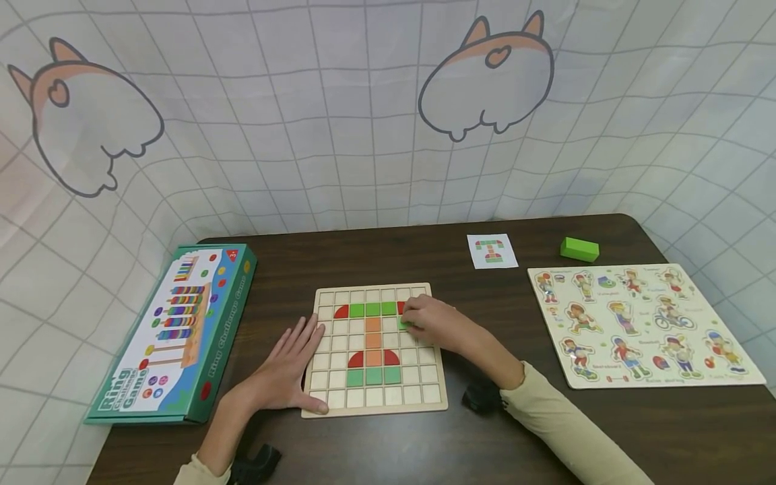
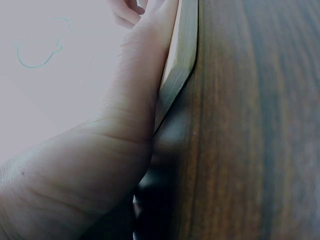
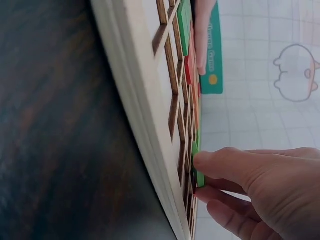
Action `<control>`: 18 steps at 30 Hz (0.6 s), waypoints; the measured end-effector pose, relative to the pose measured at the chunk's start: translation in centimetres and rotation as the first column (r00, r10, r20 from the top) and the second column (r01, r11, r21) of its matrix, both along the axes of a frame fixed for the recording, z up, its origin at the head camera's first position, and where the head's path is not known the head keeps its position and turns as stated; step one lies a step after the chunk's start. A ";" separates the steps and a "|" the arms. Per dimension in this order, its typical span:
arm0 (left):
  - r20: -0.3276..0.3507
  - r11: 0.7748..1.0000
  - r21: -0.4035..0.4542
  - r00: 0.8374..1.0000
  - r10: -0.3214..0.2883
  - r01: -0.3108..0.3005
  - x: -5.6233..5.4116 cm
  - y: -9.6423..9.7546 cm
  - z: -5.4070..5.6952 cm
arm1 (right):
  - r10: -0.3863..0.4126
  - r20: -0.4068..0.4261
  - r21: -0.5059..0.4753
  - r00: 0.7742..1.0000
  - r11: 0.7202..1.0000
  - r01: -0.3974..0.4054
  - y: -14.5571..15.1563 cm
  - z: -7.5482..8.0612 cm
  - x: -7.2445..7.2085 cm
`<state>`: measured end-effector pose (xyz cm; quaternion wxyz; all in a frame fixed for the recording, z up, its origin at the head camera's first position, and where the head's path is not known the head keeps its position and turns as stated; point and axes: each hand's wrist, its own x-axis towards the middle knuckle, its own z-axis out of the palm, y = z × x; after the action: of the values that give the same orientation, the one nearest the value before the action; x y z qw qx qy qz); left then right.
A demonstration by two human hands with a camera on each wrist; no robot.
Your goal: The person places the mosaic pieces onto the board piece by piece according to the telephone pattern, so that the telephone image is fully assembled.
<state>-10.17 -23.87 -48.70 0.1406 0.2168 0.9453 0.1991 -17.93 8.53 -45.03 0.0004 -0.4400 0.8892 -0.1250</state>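
Observation:
A wooden grid board (image 1: 376, 411) lies on the table in the head view. Spread along its left edge, my left hand (image 1: 281, 374) rests with straight fingers and the thumb at the near corner. Between thumb and fingers, my right hand (image 1: 438, 325) pinches a small green tile (image 3: 200, 178) at the grid's upper right, its tilt unclear. A row of green tiles (image 1: 372, 309) has a red curved piece (image 1: 342, 312) at its left end; another, at the right, is partly covered by my fingers. Orange tiles (image 1: 373, 341) run down to red curved pieces (image 1: 391, 358) and a lower green row (image 1: 374, 376).
A printed pattern card (image 1: 492, 251) lies at the back, left of a green block (image 1: 579, 249). A picture board (image 1: 645, 330) of children's figures occupies the right side. On the left lies a green game box (image 1: 176, 330). Behind the table hangs a checked curtain (image 1: 339, 135).

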 end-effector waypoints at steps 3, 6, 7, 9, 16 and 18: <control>0.002 1.000 0.007 1.000 0.001 -0.001 0.0 0.0 0.1 | 0.013 -0.067 0.019 0.998 1.000 -0.012 0.0 -0.1 0.0; 0.005 1.000 0.012 1.000 0.000 0.000 0.0 0.0 0.2 | 0.016 -0.129 0.030 0.992 0.999 -0.012 0.4 0.1 -0.1; 0.002 1.000 0.011 1.000 -0.001 0.001 0.0 0.0 0.2 | 0.007 -0.136 0.020 0.991 1.000 -0.004 0.7 0.3 -0.1; -0.005 1.000 0.018 1.000 -0.005 0.005 0.0 0.0 0.2 | -0.030 -0.124 -0.011 0.992 1.000 0.029 1.7 0.7 -0.1; -0.020 1.000 0.027 1.000 -0.016 0.017 0.0 -0.1 -0.1 | -0.173 0.030 -0.090 0.985 0.981 0.175 6.7 0.2 0.1; -0.017 1.000 0.025 1.000 -0.015 0.015 0.0 -0.1 0.0 | -0.186 0.060 -0.085 0.981 0.978 0.190 7.9 -0.2 0.1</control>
<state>-10.18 -23.98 -48.75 0.1316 0.2272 0.9422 0.2080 -17.85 16.40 -45.24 -0.0083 -0.3501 0.9200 -0.1758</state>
